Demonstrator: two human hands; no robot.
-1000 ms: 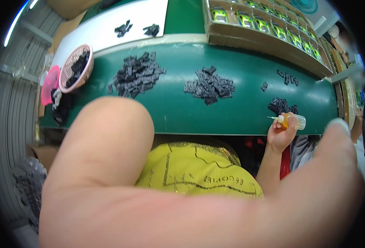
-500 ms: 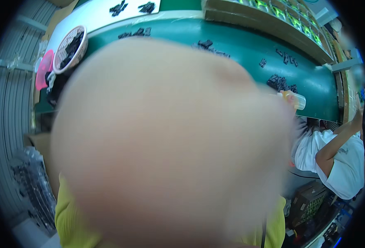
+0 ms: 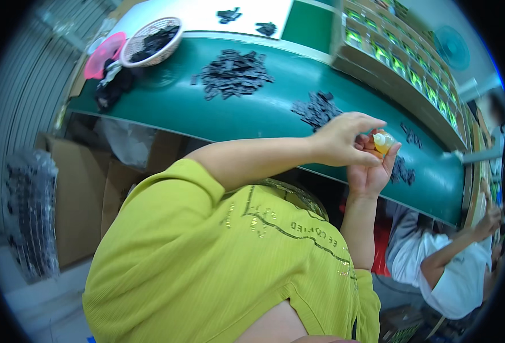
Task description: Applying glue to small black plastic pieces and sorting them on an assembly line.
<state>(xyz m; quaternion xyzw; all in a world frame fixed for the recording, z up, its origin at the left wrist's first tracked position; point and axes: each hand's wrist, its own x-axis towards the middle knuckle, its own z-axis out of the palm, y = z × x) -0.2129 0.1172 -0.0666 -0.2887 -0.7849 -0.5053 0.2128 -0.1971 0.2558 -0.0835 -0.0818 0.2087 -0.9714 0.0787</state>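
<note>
Over the right part of the green table, my right hand is palm up, its fingers curled round a small clear bottle with a white tip and yellowish contents. My left hand reaches across beside it, thumb and fingers spread around the bottle's tip; I see nothing held in it. Just beyond my left hand lies a pile of small black pieces. Another black pile is partly hidden behind my right hand. A larger heap of black pieces lies farther left.
A pink basket of black pieces and a pink bowl stand at the far left. Behind is a white board. A long carton of green-marked packages lines the back right. A person in white sits at the right.
A blurred hand that covered most of the view has gone from there. The bottle, earlier farther right, is now between my two hands. The view has shifted, showing more of the table.
</note>
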